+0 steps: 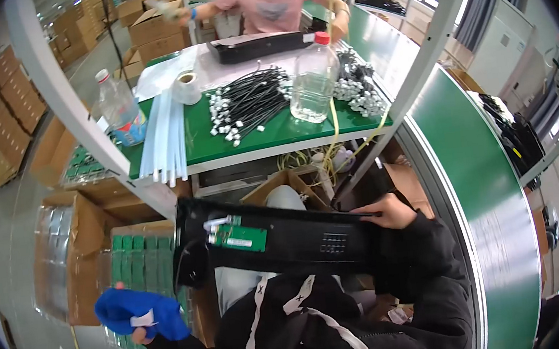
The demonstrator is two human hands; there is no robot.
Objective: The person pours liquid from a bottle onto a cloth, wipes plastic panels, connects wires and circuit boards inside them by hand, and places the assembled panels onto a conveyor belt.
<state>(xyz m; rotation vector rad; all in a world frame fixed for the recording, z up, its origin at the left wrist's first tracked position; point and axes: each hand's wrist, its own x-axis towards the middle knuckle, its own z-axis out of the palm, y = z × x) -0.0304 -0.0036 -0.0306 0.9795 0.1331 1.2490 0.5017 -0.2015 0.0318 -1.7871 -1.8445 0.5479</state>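
My right hand (394, 211) grips the right end of a long black plastic housing (292, 234), thumb and fingers closed on its upper edge. The housing lies tilted across my lap with its inner side up. A green circuit board (242, 238) sits in its left part, with a white connector at the board's upper left. Off to the left, my left hand (140, 335) is closed around a bundled blue cloth (137, 311) with a white tag. The cloth hides most of that hand; it is apart from the housing.
A green bench (223, 154) ahead carries black cables (254, 99), pale blue strips (163, 135), a tape roll (186, 87) and bottles (314, 85). Beside me at left stands a carton of green boards (142, 257). A co-worker (268, 5) works across the bench; a green conveyor (485, 221) runs at right.
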